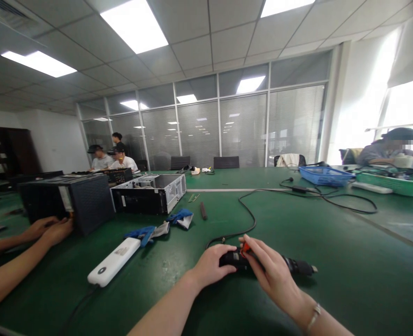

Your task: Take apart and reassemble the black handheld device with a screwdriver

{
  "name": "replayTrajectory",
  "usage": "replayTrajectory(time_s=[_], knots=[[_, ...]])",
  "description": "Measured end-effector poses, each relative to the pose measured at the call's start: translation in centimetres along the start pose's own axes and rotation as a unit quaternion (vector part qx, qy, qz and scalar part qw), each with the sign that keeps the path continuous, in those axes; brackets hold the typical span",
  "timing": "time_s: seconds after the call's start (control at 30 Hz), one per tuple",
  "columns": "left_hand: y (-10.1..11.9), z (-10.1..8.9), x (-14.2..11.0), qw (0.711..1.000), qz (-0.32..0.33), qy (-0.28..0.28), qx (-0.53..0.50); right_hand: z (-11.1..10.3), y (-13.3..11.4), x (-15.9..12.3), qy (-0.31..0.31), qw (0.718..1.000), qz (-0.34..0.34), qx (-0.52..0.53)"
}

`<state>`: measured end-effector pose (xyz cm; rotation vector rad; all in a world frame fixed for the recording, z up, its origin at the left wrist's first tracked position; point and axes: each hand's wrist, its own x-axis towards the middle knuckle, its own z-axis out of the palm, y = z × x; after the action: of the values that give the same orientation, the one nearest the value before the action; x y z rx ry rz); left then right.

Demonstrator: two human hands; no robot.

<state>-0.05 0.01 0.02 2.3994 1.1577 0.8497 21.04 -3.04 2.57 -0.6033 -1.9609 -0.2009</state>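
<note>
A black corded electric screwdriver point(293, 266) lies on the green tabletop in front of me, its tip pointing right. My left hand point(213, 262) is closed around its rear end, by the cable. Above the middle of the body, my right hand point(271, 268) has its fingers closed on a small orange part point(244, 248). Whether that part is fixed to the tool or loose I cannot tell, because the fingers cover much of it. The black cable point(250, 214) runs from the tool's rear to the back right.
At left a co-worker's hands point(54, 228) reach into a black computer case point(94, 200). Nearby are an opened case point(147, 198), a white power strip point(113, 261), blue gloves point(180, 218) and a dark strip point(203, 211). Blue point(325, 176) and green baskets point(395, 184) stand back right.
</note>
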Motion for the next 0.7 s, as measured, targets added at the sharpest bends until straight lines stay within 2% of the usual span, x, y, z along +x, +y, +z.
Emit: replayTrajectory(time_s=[0.17, 0.37, 0.53, 0.7], knots=[[-0.03, 0.03, 0.03, 1.0, 0.008, 0.007, -0.007, 0.25, -0.33, 0.08, -0.016, 1.0, -0.003, 0.01], [-0.1, 0.13, -0.04, 1.0, 0.0, 0.009, -0.009, 0.24, -0.38, 0.24, 0.049, 0.998, 0.023, 0.029], [-0.05, 0.06, -0.06, 1.0, -0.001, 0.005, -0.01, 0.2, -0.47, 0.3, 0.01, 0.998, 0.036, 0.046], [0.05, 0.01, -0.08, 1.0, -0.008, 0.003, -0.011, 0.56, -0.18, -0.03, 0.029, 0.998, 0.037, 0.042]])
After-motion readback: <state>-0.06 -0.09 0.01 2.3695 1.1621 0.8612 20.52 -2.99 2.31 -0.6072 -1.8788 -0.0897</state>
